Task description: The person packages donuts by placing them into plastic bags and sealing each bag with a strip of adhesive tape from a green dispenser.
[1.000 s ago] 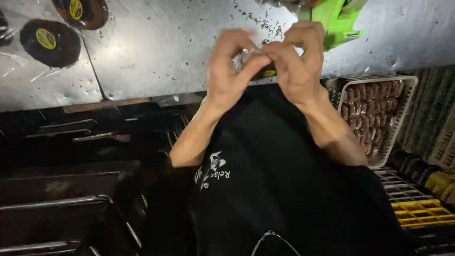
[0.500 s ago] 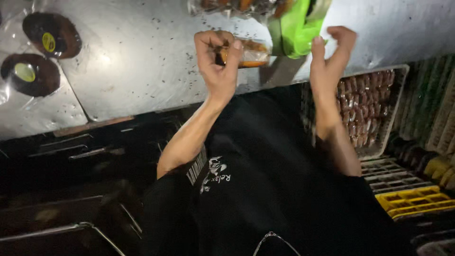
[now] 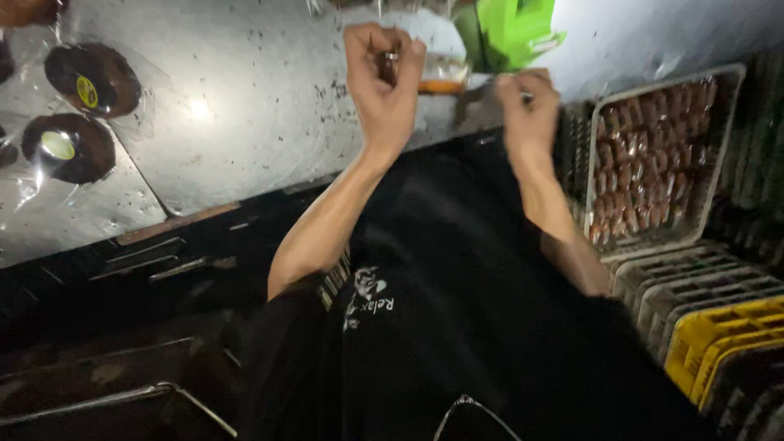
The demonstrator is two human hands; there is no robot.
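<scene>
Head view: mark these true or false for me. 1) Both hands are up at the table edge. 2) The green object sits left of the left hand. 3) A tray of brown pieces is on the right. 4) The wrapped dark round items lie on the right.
1) True: the left hand and right hand are raised at the edge of the metal table.
2) False: the green object is above the right hand.
3) True: the tray holds rows of brown pieces.
4) False: the wrapped dark round items lie far left.
</scene>
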